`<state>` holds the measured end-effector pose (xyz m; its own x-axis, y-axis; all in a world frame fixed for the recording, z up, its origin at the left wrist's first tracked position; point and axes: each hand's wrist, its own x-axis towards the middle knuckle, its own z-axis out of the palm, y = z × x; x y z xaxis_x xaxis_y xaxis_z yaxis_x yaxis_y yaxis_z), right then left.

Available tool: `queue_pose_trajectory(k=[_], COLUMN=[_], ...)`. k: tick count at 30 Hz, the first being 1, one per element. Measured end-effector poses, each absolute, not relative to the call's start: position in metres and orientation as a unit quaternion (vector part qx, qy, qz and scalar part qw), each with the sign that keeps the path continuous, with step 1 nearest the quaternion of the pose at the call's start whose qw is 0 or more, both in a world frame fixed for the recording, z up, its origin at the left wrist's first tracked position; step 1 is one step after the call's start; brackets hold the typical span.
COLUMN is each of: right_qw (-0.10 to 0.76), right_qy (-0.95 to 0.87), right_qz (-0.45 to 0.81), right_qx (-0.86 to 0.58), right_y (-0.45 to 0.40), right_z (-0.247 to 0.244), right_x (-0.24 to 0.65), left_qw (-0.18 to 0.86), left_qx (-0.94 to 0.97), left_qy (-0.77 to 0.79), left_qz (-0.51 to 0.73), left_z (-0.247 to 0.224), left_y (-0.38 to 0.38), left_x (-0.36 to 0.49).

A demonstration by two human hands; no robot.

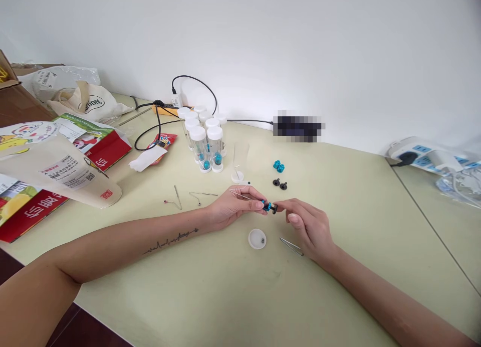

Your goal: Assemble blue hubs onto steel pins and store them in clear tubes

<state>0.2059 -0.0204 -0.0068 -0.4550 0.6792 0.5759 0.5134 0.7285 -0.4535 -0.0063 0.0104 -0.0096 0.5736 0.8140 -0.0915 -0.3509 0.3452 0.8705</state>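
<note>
Blue-and-black part (268, 206) above counter (210, 292), near small white cap (255, 238); left hand (229, 206) grip pinched on part; right hand (313, 229) grip open, index fingertip seemingly touching black disc (275, 209); likely best: steady left pinch, light pressure straight along part, held low

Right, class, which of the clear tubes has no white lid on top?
The lone tube, standing just right of the clustered tubes: its top is bare, while theirs carry white lids.
</note>
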Motion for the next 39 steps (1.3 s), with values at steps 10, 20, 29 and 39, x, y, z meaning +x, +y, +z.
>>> queue_pose_trajectory(k=[10,20,29,39], right_qw=[0.391,0.38,0.371,0.366], right_qy=[-0.841,-0.843,-0.835,-0.841], right_qz=[0.105,0.1,0.11,0.135], right_qx=[-0.36,-0.368,-0.391,-0.375], right_y=[-0.0211,-0.0197,-0.0194,-0.0184], right_z=[-0.0072,-0.0077,-0.0062,-0.007], right_x=[0.206,0.2057,0.2053,0.207], left_qw=[0.776,0.773,0.774,0.781], left_qx=[0.425,0.434,0.43,0.417], left_qy=[0.272,0.275,0.274,0.265], left_qz=[0.378,0.371,0.376,0.383], left_z=[-0.0107,-0.0102,-0.0121,-0.0107], left_y=[0.0107,0.0106,0.0109,0.0106], left_x=[-0.0062,-0.0068,-0.0066,-0.0059])
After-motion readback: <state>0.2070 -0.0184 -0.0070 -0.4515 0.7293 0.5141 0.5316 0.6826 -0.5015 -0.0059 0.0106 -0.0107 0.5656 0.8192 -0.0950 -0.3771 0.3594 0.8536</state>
